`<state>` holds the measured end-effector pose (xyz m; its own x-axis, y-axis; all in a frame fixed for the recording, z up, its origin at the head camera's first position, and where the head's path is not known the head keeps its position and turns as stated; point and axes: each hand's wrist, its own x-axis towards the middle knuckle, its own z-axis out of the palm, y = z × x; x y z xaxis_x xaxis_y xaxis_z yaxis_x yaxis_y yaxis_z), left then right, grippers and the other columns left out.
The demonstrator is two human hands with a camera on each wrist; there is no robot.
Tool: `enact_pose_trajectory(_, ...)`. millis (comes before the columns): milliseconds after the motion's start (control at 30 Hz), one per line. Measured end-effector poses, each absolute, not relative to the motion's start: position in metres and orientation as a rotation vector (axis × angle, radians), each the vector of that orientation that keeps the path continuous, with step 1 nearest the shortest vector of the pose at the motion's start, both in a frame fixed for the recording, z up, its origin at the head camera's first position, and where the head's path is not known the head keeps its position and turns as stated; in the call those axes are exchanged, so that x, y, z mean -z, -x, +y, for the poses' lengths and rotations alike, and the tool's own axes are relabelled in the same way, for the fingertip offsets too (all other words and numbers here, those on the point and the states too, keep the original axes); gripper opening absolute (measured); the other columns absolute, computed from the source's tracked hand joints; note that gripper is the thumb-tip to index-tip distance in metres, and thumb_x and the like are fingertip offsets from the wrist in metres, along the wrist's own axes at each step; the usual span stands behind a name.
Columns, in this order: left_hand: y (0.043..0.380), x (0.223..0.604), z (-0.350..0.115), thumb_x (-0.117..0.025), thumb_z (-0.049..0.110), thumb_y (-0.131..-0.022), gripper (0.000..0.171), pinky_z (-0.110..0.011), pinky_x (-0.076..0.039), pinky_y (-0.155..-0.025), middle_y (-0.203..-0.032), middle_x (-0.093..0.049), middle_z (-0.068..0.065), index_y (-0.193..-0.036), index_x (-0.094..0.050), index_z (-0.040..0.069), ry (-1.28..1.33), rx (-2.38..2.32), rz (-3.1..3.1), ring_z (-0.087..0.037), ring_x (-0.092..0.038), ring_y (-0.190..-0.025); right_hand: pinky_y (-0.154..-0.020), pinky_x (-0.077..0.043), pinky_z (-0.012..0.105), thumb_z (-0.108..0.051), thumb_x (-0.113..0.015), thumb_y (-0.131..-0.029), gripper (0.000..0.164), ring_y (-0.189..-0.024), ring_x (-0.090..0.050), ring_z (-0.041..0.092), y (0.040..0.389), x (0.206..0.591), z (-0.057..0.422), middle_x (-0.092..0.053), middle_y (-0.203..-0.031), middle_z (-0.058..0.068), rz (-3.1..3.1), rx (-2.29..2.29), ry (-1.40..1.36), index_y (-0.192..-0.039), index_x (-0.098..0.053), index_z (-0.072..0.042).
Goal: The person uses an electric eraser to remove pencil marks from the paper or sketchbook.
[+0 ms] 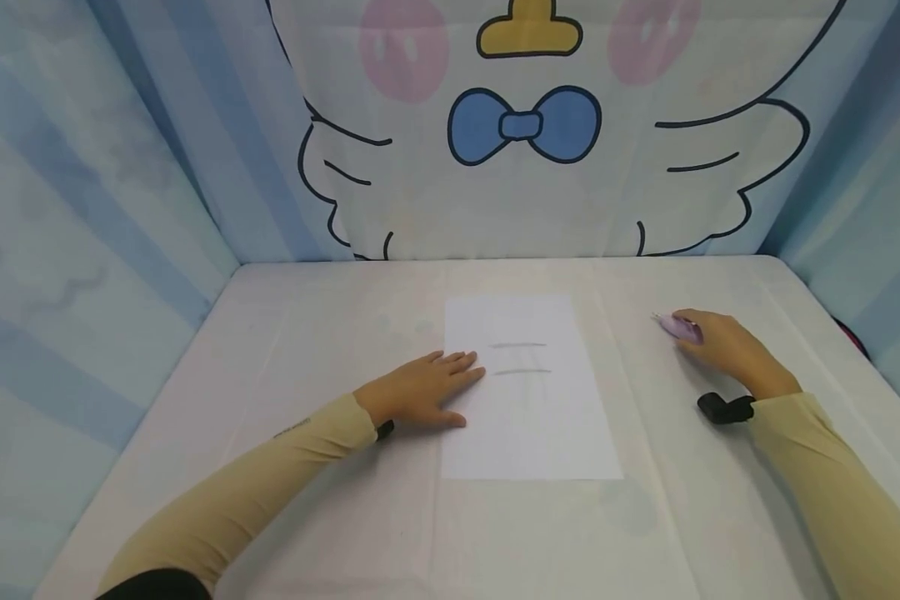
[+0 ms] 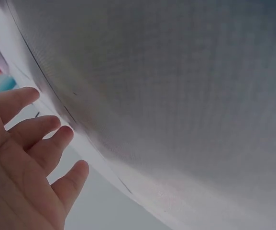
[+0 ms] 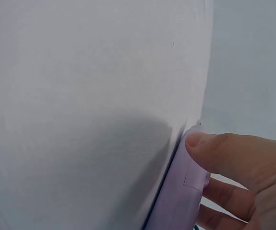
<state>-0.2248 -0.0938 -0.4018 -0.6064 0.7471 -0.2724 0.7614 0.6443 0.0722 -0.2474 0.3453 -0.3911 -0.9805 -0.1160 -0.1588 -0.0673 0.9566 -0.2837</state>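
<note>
A white sheet of paper (image 1: 528,425) lies on the table, with two short grey lines drawn one above the other in its upper half. My left hand (image 1: 423,387) rests at the sheet's left edge, fingers spread and fingertips over the paper. To the right of the sheet, my right hand (image 1: 727,346) holds a light purple oblong item with a small pointed tip (image 1: 678,327), which points left. In the right wrist view, the thumb presses on the purple body (image 3: 176,191) near its tip, and fingers curl behind it.
The table (image 1: 330,333) has a pale, creased cover. Behind it hangs a curtain (image 1: 525,200) with a cartoon figure and a blue bow tie; blue-striped cloth (image 1: 67,250) closes the left side, and similar cloth (image 1: 870,208) the right. A black strap piece (image 1: 723,408) sits at the right wrist.
</note>
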Motion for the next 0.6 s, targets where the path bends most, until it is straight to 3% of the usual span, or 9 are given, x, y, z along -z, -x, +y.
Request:
enact_pose_trajectory(367,0.2198,0.3999,-0.0922,-0.055,0.053,-0.089,0.078,-0.042,-0.016,-0.119,-0.158,-0.018,-0.007,-0.151,-0.022,0.017,-1.183,0.047,2.579,-0.022,-0.019,-0.146,-0.100,-0.034,0.063,-0.010,-0.056,-0.091,0.048,-0.113,-0.047,0.052,0.2488,0.3929,0.3457,-0.047,-0.125,0.040,2.979,0.421,0.199,-0.128,-0.043,0.017)
enact_pose_trajectory(600,0.2159,0.3923,-0.0922,-0.053,0.053,-0.090,0.077,-0.039,-0.015,-0.120,-0.158,-0.019,-0.005,-0.151,-0.021,0.018,-1.215,-0.033,2.570,-0.019,-0.018,-0.146,-0.101,-0.033,0.063,-0.008,-0.056,-0.090,0.045,-0.116,-0.044,0.054,0.2497,0.3906,0.3431,-0.046,-0.125,0.040,2.984,0.417,0.194,-0.126,-0.046,0.018)
